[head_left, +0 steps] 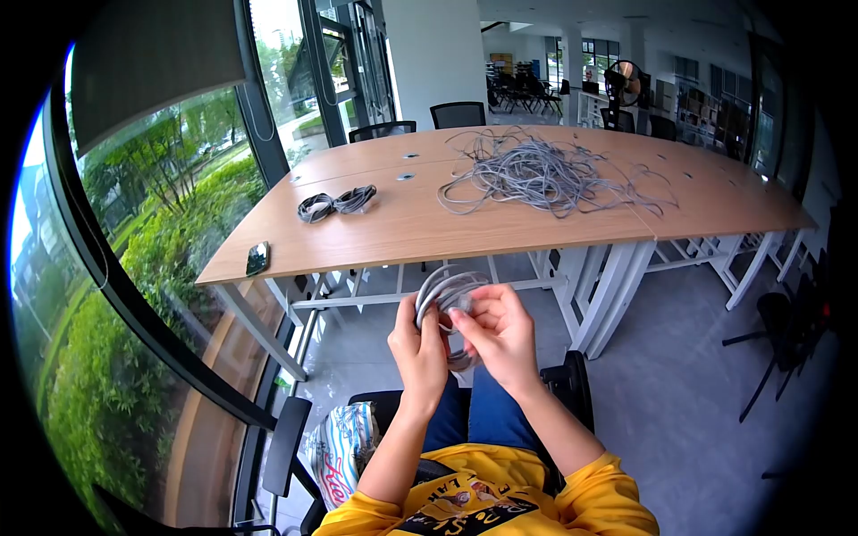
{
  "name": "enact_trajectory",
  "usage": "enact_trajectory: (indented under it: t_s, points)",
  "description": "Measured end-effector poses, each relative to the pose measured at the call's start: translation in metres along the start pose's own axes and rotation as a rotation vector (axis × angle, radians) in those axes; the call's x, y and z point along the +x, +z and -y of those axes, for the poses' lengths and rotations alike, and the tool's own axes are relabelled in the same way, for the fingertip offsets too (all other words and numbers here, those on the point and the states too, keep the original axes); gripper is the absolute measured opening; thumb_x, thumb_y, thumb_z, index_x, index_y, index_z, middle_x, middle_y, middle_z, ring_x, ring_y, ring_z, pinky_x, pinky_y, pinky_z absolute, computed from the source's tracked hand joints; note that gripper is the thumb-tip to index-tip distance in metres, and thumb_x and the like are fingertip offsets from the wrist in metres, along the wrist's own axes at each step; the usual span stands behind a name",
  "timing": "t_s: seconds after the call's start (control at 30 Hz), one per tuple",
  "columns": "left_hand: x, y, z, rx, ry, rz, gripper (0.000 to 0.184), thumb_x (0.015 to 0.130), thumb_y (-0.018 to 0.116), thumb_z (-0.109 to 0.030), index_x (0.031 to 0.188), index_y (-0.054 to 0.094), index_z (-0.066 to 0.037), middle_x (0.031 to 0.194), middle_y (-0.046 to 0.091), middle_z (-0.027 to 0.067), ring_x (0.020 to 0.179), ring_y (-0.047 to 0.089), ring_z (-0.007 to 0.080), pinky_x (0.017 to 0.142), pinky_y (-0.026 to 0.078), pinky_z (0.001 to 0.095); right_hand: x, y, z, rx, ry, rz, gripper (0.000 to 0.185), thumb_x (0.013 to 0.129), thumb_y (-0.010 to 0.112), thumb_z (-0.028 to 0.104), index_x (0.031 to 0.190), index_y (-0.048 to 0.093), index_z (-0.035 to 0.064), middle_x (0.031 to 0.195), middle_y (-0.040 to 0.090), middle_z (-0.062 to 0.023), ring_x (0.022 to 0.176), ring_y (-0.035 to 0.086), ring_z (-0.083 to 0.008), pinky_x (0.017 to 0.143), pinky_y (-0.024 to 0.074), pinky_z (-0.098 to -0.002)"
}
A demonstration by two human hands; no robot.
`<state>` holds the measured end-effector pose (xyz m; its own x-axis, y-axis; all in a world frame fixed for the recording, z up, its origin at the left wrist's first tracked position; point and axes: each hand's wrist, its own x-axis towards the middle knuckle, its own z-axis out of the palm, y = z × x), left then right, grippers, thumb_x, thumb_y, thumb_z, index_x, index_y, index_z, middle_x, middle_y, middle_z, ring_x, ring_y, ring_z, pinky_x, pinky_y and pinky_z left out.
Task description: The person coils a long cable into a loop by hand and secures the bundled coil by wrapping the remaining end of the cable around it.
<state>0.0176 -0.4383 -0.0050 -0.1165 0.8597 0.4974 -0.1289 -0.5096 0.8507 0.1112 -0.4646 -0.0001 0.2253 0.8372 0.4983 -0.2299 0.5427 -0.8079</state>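
Observation:
A coil of grey cable [440, 288] is held up in front of the table edge, above my lap. My left hand [417, 344] is closed round the coil's left side. My right hand [502, 338] pinches at the coil's right side, thumb and fingers together on the cable. Loops of the coil hang below between the hands. On the table, a large tangled heap of grey cable [536, 174] lies beyond the hands, and a bundled dark grey cable [336, 205] lies to the left.
The wooden table [429, 228] spans the view. A phone [257, 259] lies at its left front corner. Chairs [458, 114] stand behind it, and a black chair [786, 322] is at the right. A patterned bag [344, 447] is beside my lap. Windows line the left.

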Motion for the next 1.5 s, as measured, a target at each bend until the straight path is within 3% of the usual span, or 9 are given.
enact_trajectory:
  t_s: [0.3, 0.4, 0.47, 0.6, 0.67, 0.93, 1.13, 1.3, 1.5]
  points:
    - [-0.005, 0.004, 0.003, 0.234, 0.146, 0.029, 0.011, 0.082, 0.045, -0.001, 0.091, 0.050, 0.002, 0.066, 0.058, 0.0121, 0.058, 0.058, 0.0160, 0.052, 0.045, 0.0266, 0.002, 0.002, -0.008, -0.648, -0.471, -0.093, 0.016, 0.078, 0.057, 0.005, 0.088, 0.052, -0.0067, 0.071, 0.057, -0.0124, 0.054, 0.056, -0.0212, 0.049, 0.0445, -0.0290]
    - [-0.004, 0.004, 0.005, 0.202, 0.199, 0.012, 0.013, 0.083, 0.046, -0.003, 0.094, 0.052, 0.001, 0.062, 0.052, 0.0021, 0.051, 0.043, 0.0045, 0.045, 0.036, 0.0201, 0.002, 0.003, -0.002, -0.714, -0.458, -0.071, 0.013, 0.078, 0.055, 0.004, 0.085, 0.055, -0.0057, 0.073, 0.055, -0.0145, 0.057, 0.055, -0.0280, 0.051, 0.0438, -0.0326]
    - [-0.002, 0.002, 0.003, 0.355, 0.254, 0.083, 0.023, 0.079, 0.044, 0.003, 0.100, 0.050, 0.000, 0.073, 0.058, 0.0166, 0.063, 0.060, 0.0244, 0.055, 0.045, 0.0291, 0.002, 0.002, 0.000, -0.731, -0.427, -0.039, 0.011, 0.077, 0.055, 0.004, 0.085, 0.056, -0.0044, 0.073, 0.055, -0.0146, 0.059, 0.055, -0.0289, 0.051, 0.0438, -0.0326]
    - [0.000, 0.001, 0.005, 0.380, 0.367, 0.139, 0.030, 0.075, 0.046, 0.003, 0.105, 0.050, -0.002, 0.077, 0.058, 0.0190, 0.065, 0.059, 0.0302, 0.057, 0.046, 0.0317, 0.004, -0.001, 0.007, -0.826, -0.412, 0.017, 0.013, 0.077, 0.055, 0.001, 0.087, 0.057, -0.0068, 0.071, 0.055, -0.0137, 0.053, 0.054, -0.0211, 0.049, 0.0423, -0.0271]
    - [0.002, 0.000, 0.002, 0.365, 0.367, 0.131, 0.030, 0.075, 0.046, 0.003, 0.105, 0.050, -0.002, 0.077, 0.058, 0.0187, 0.064, 0.059, 0.0300, 0.056, 0.045, 0.0318, 0.004, 0.001, 0.007, -0.756, -0.443, -0.001, 0.012, 0.077, 0.054, 0.004, 0.086, 0.055, -0.0040, 0.072, 0.053, -0.0150, 0.061, 0.055, -0.0324, 0.052, 0.0443, -0.0345]
    - [0.002, -0.003, 0.004, 0.360, 0.347, 0.148, 0.025, 0.079, 0.045, 0.003, 0.103, 0.051, 0.000, 0.074, 0.059, 0.0131, 0.063, 0.057, 0.0159, 0.059, 0.044, 0.0248, 0.001, 0.002, 0.005, -0.841, -0.450, 0.026, 0.015, 0.079, 0.051, 0.001, 0.092, 0.056, -0.0029, 0.073, 0.052, -0.0159, 0.057, 0.054, -0.0287, 0.049, 0.0417, -0.0310]
    - [-0.001, -0.001, 0.012, 0.164, 0.340, 0.142, 0.027, 0.082, 0.040, 0.003, 0.107, 0.049, 0.001, 0.072, 0.055, 0.0022, 0.055, 0.043, 0.0035, 0.048, 0.036, 0.0174, 0.003, -0.001, 0.005, -0.332, -0.076, 0.008, 0.019, 0.081, 0.053, 0.001, 0.100, 0.049, -0.0040, 0.077, 0.059, -0.0047, 0.059, 0.053, -0.0053, 0.050, 0.0431, -0.0181]
    - [-0.002, -0.003, 0.013, 0.145, 0.281, 0.150, 0.024, 0.083, 0.041, 0.002, 0.106, 0.049, 0.000, 0.069, 0.053, 0.0022, 0.056, 0.043, 0.0028, 0.049, 0.036, 0.0172, 0.001, 0.001, 0.005, -0.099, 0.050, -0.047, 0.014, 0.080, 0.056, 0.001, 0.091, 0.050, -0.0033, 0.076, 0.059, -0.0081, 0.059, 0.055, -0.0072, 0.049, 0.0443, -0.0190]
    - [0.001, 0.000, 0.012, 0.146, 0.253, 0.111, 0.022, 0.081, 0.046, 0.000, 0.103, 0.051, 0.000, 0.075, 0.060, 0.0096, 0.067, 0.055, 0.0098, 0.060, 0.044, 0.0229, -0.004, 0.006, -0.002, -0.738, -0.481, -0.073, 0.009, 0.077, 0.057, 0.001, 0.083, 0.055, -0.0053, 0.072, 0.057, -0.0098, 0.057, 0.057, -0.0143, 0.051, 0.0457, -0.0235]
